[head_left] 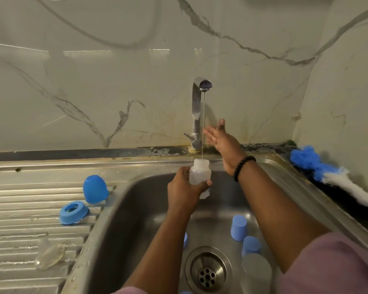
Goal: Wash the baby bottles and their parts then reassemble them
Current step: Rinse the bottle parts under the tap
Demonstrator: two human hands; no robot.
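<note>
My left hand (184,190) grips a clear baby bottle (199,171) upright over the sink, its open mouth under a thin stream from the tap (198,111). My right hand (220,141) is raised beside the tap with fingers spread, holding nothing. A blue dome cap (95,188) and a blue screw ring (73,212) lie on the draining board, with a clear teat (50,254) nearer me. In the sink basin lie two blue caps (239,228) (251,246) and a second clear bottle (256,272).
The steel sink (123,209) has its drain (207,274) at the bottom centre. A blue-and-white bottle brush (327,172) lies on the right ledge by the wall. The tap lever (188,135) sticks out to the left. Another blue part (185,239) shows behind my left forearm.
</note>
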